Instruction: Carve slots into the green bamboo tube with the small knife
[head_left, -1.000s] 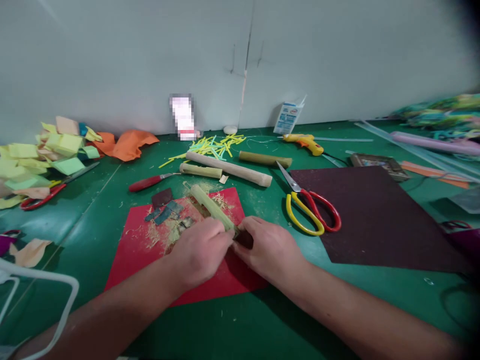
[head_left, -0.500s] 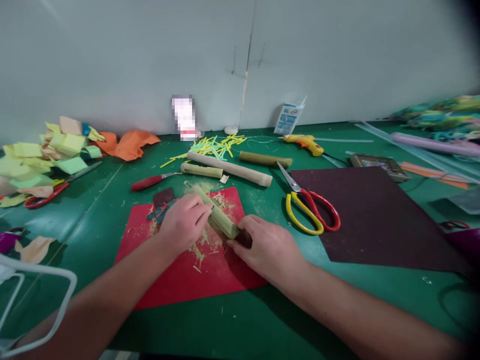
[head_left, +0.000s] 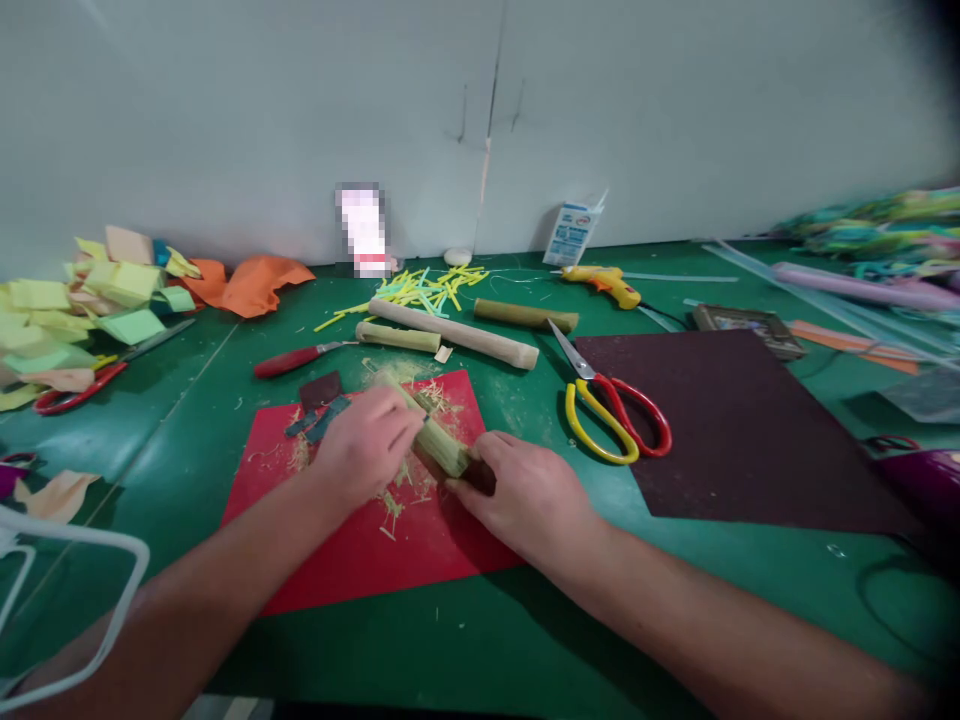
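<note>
My right hand (head_left: pixel 525 490) pinches the near end of a pale green bamboo piece (head_left: pixel 442 445) between thumb and fingers. My left hand (head_left: pixel 371 440) is closed over its upper part, with a small dark edge, apparently sandpaper, at the fingertips; most of it is hidden. Beneath lies a red sheet (head_left: pixel 337 575) strewn with shavings and dust. Dark scraps, a brown square (head_left: pixel 320 390) and a bluish piece (head_left: pixel 327 418), rest left of the bamboo. A red-handled carving tool (head_left: pixel 289 362) lies behind them.
Bamboo lengths (head_left: pixel 457 335) lie behind the sheet, near yellow strips (head_left: pixel 420 290). Scissors (head_left: pixel 619 415) overlap a dark sheet (head_left: pixel 735 430) on the right. A glue gun (head_left: pixel 607 285) and carton (head_left: pixel 574 235) are at the back. Folded papers (head_left: pixel 112 290) and a white wire frame (head_left: pixel 139 570) are left.
Both hands keep their holds, and the bamboo shifts only slightly against the red sheet. The whole scene sits a little further left and up, as the camera has turned.
</note>
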